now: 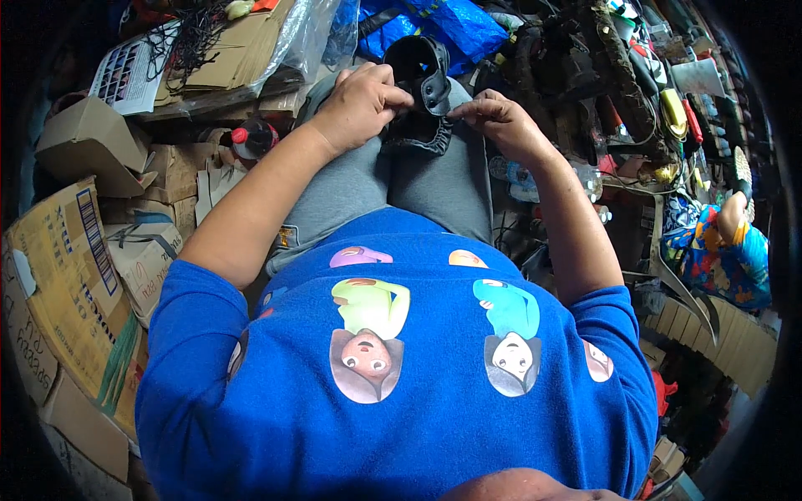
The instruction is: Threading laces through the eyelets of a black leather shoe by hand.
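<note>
Across my grey-trousered lap lies a black leather-like piece [432, 90], perhaps a shoe or sandal. It has two openings, a strap with round studs and a gathered lower edge. My left hand [361, 107] is closed at its left side, thumb and index finger pinching near the rim. From the other side, my right hand [503, 125] reaches in with fingers pinched together beside the strap. Whatever those right fingertips hold, if anything, is too small to make out.
At the left stand cardboard boxes [79, 146], a dark bottle with a red cap [253, 138] and flattened cardboard [238, 54]. A blue plastic bag [455, 33] lies ahead. Clear bottles [525, 179] and cluttered tools fill the right, near a person in bright patterned clothing [723, 259].
</note>
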`<state>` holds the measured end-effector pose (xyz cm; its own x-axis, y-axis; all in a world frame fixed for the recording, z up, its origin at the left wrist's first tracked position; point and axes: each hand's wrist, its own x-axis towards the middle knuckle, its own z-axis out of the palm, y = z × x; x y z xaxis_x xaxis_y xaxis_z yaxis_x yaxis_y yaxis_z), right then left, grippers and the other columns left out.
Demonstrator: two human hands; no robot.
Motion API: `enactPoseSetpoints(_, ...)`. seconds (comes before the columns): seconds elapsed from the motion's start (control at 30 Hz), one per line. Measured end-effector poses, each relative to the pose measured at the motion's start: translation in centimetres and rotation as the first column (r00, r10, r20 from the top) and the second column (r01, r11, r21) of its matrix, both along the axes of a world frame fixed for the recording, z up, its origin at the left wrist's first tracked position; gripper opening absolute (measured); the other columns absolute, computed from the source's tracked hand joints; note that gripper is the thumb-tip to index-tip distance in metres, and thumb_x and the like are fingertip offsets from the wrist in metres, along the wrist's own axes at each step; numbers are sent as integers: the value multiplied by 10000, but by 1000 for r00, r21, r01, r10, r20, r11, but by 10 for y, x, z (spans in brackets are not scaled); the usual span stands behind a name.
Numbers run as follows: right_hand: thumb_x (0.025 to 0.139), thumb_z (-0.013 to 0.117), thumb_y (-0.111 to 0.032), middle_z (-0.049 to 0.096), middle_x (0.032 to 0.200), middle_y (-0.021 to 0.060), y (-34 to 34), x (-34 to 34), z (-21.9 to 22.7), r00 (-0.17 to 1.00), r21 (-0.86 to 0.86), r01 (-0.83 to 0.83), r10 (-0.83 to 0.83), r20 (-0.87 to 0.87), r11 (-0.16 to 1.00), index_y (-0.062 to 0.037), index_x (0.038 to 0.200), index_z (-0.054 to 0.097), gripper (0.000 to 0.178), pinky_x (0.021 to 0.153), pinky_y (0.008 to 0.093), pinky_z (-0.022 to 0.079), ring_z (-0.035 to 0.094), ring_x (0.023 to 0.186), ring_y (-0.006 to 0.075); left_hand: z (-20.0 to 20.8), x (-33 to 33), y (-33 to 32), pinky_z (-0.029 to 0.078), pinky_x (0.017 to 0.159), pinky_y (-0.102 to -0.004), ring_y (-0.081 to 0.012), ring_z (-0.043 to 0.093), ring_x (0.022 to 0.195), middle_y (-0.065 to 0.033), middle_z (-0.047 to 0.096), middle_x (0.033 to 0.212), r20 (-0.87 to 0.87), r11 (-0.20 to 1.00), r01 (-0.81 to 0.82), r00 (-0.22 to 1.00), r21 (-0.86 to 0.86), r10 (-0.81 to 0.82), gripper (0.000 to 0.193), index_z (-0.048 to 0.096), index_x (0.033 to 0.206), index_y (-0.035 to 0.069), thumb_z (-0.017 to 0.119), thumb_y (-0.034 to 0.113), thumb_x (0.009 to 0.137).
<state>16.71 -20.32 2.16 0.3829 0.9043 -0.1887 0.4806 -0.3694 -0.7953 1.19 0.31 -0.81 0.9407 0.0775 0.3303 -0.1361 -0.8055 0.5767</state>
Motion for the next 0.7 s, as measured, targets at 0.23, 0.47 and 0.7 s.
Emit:
enactPoseSetpoints(0.23, 760, 541, 64, 532, 884, 8, -1, 4, -6, 996, -23, -9, 7, -84, 1000, -111, 1040, 694, 364, 820, 233, 412, 514, 851, 117, -1, 11, 2, 352, 801, -378, -218, 507, 852, -28, 490, 761, -65, 998, 65, 996, -25, -67, 143, 666, 805, 126, 616, 61, 688)
enactPoseSetpoints(0.47, 786, 601, 24, 567, 839, -14, -1, 0, 1, 998, -48, -37, 34, -59, 998, -109, 1062, 684, 318, 808, 231, 425, 526, 877, 89, 8, 11, -8, 353, 787, -376, -220, 511, 834, -32, 500, 763, 18, 990, 107, 994, 86, -109, 88, 663, 806, 117, 657, 105, 719)
enactPoseSetpoints(0.7, 808, 673, -78, 649, 925, 4, -3, -11, -8, 890, -13, 191, -179, -419, 982, -34, 1072, 658, 268, 805, 239, 453, 561, 860, 73, 8, 8, -13, 334, 849, -395, -236, 598, 885, -63, 634, 877, -262, 985, -94, 964, -147, 52, 182, 667, 925, 133, 665, 188, 751)
